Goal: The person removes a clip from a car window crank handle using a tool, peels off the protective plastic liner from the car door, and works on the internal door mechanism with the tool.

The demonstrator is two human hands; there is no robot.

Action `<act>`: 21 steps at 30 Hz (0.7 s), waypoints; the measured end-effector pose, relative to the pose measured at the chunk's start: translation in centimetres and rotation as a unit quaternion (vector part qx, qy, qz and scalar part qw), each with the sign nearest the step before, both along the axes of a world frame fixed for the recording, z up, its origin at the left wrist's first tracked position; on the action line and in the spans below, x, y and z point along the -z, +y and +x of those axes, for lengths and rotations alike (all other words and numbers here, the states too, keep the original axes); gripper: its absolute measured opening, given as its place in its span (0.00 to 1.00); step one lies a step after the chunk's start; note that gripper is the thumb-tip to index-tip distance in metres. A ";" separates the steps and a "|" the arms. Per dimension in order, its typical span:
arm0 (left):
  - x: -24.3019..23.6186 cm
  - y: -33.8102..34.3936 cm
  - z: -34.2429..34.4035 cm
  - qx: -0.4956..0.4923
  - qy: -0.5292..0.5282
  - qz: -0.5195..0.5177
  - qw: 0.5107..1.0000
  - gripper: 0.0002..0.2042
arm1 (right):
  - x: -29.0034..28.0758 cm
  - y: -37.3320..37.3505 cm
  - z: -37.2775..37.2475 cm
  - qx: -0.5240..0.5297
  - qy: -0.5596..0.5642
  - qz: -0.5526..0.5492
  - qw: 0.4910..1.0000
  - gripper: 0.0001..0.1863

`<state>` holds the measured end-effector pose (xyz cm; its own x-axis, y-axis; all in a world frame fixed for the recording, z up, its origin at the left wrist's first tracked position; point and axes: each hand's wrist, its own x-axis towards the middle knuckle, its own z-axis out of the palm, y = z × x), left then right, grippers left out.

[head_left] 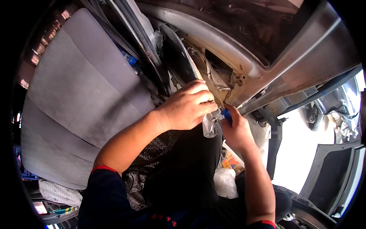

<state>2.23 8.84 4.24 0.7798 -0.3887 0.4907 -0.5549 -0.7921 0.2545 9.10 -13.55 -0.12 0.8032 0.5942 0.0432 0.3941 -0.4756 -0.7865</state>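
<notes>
Well, the right grip (238, 131) was closed on a blue object (227, 115), thumb uppermost, presumably for firm control, though its hidden end couldn't be told! Right beside it, the left grip (187, 106) seemed to pinch clear plastic (211, 125), its loose part hanging below the fingers; whether they also clasped the black curved panel (179, 57) above, I couldn't tell. Both hands met over the lap, likely because that kept the fiddly bit close and in sight. Just beyond, that panel stood slanted beside the opening in the silver car body (253, 63), whose frame perhaps gave it backing. Out left, a grey seat (84, 87) filled the side; lower down, by the right forearm, a whitish plastic bundle (225, 183) sat tucked near the leg, probably within easy reach.
</notes>
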 end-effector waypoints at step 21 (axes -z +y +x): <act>0.0 0.2 0.6 0.010 0.002 -0.012 1.000 0.22 | -2.7 2.1 -0.4 -0.005 0.015 0.041 0.999 0.25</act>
